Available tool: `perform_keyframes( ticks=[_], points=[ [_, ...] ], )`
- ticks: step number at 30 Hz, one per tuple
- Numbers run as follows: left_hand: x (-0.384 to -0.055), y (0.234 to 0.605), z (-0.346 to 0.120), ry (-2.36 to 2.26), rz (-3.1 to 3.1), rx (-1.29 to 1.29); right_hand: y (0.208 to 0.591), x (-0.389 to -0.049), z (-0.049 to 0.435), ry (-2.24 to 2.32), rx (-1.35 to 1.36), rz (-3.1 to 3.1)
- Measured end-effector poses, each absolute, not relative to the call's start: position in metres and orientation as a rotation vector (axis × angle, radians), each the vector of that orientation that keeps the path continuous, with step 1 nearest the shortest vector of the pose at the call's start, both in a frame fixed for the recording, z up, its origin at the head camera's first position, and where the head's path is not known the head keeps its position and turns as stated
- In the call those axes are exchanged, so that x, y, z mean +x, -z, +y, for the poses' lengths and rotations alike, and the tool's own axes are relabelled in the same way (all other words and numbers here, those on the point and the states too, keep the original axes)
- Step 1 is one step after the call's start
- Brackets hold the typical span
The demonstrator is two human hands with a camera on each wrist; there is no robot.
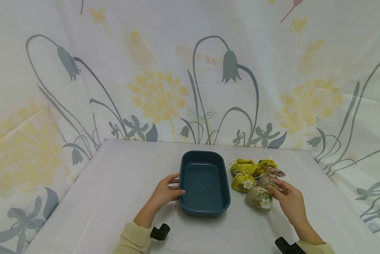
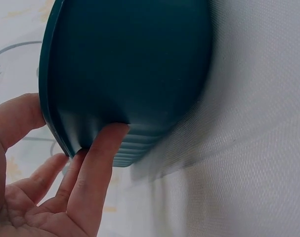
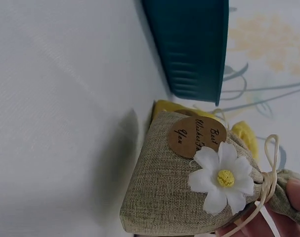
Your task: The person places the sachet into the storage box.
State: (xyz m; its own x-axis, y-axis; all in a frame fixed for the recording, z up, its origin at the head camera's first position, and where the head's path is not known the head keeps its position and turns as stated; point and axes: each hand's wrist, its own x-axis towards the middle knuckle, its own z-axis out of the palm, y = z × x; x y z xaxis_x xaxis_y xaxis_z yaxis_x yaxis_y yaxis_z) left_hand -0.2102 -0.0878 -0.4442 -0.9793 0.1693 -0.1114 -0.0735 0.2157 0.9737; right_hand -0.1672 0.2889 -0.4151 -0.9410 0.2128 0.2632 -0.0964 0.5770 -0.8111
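The left hand (image 1: 165,191) grips the left side of the blue box (image 1: 204,187), its fingers spread and slightly bent against the rim and outer wall. The right hand (image 1: 289,201) pinches the tied neck of a grey-green sack (image 1: 256,198), with thumb and fingers close together. The box stands mid-table, between the left and right edges of the table (image 1: 139,158); the sacks lie towards the right edge, yellow ones (image 1: 242,182) and a brownish one (image 1: 264,180) behind the held one. The right wrist view alone shows a round brown tag (image 3: 196,136) above the white flower (image 3: 224,177); the left wrist view, ridges (image 2: 140,143) on the box's outside.
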Motion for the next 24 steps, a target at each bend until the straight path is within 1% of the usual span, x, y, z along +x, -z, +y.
perform_keyframes(
  ticks=[8,15,24],
  points=[
    [-0.210,0.444,-0.088,-1.868,2.279,0.106,0.406,-0.167,0.283,-1.296,-0.083,-2.465],
    [-0.208,0.442,-0.088,-1.874,2.281,0.097,0.398,-0.170,0.276,-1.330,0.011,-2.395],
    [-0.207,0.441,-0.088,-1.886,2.280,0.096,0.389,-0.181,0.267,-1.416,0.054,-2.339]
  ],
)
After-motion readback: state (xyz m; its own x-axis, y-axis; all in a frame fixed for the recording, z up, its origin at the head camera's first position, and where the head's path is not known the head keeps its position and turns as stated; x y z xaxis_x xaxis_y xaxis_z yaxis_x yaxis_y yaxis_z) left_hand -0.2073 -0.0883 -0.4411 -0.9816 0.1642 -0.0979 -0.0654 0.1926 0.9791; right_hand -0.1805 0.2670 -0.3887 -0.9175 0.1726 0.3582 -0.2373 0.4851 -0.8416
